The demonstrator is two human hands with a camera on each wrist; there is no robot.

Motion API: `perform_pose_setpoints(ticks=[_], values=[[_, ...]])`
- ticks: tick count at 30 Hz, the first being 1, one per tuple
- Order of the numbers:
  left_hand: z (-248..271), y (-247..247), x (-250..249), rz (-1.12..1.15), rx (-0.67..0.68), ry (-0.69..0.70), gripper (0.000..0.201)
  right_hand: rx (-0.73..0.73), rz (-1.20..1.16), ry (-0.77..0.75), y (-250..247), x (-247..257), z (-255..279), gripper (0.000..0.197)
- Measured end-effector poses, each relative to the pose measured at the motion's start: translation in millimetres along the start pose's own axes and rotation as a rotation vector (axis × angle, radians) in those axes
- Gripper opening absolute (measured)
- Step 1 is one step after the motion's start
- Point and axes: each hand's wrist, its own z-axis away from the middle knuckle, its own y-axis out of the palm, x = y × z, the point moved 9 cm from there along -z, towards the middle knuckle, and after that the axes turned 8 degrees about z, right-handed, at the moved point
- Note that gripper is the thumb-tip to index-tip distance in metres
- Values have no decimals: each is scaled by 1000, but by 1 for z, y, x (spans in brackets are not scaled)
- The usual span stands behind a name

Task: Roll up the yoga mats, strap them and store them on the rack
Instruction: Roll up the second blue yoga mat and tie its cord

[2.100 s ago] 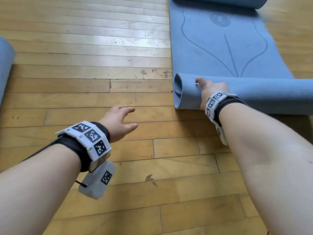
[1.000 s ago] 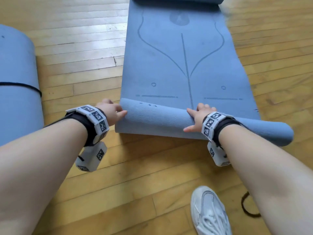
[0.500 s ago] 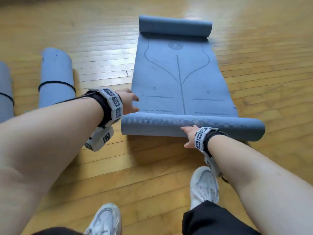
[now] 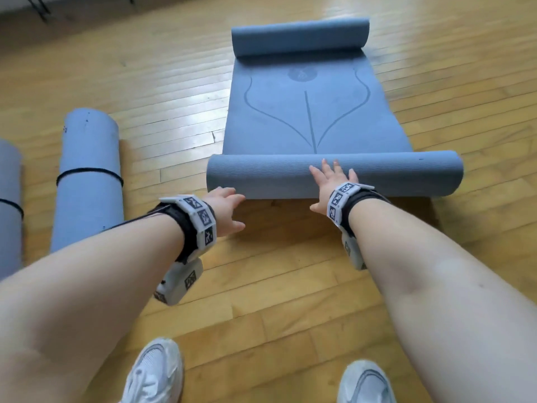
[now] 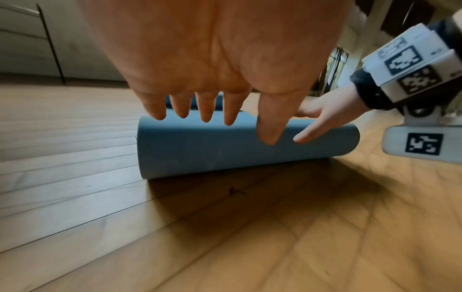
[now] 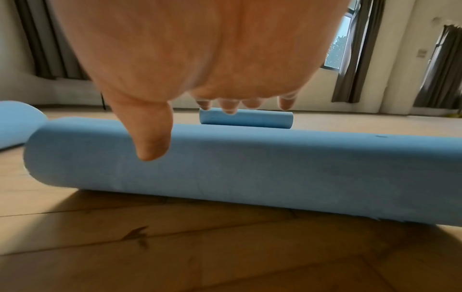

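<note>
Right hand (image 4: 331, 187) flat, fingers straight, on half-rolled blue foam yoga mat (image 4: 392, 177); left hand (image 4: 225, 212) open just beside its near edge.

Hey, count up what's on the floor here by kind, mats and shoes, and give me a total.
Strapped rolled mats: 2
Mat being rolled: 1
White shoes: 2
Total: 5
</note>
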Motion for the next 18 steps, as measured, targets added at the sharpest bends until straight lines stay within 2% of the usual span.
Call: perform_pose_setpoints(ticks=[7,12,15,18], values=[[-84,-2,29,179,-49,38,71,48,52,89,-13,0,-105,94],[-124,-8,76,335,-147,-14,72,-59,43,164,-46,11,-171,91],[-134,-7,98,405,-154,-63,73,37,52,153,-41,19,-182,75],[-144,-9,110,422,-192,-82,74,21,140,140,-34,19,-185,62]])
